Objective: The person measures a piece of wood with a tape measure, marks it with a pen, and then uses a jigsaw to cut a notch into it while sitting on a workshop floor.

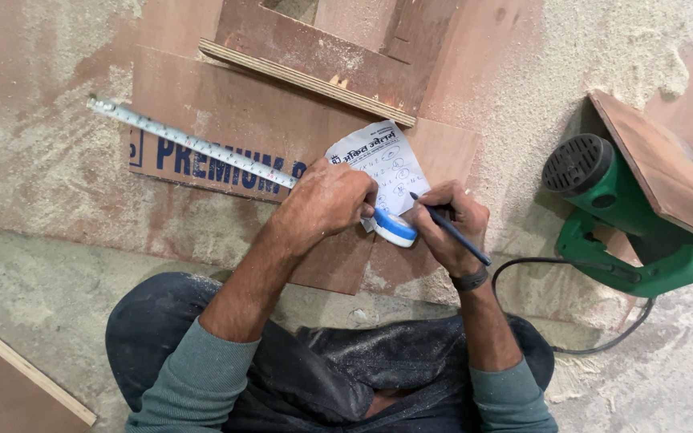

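1. Down on the dusty brown plywood sheet [226,112], the left hand [326,200] lies knuckles-up, grip closed over a blue-and-white round tape measure case [395,228].
2. Its silver steel blade [190,144] runs out left across the plywood.
3. Right hand [447,224], wrist bent inward, grip pinched on a dark slim pencil [451,229].
4. Pencil tip meets the white printed paper slip [378,164], just above the case.
5. Off right, a green power saw [627,224] sits in sawdust.
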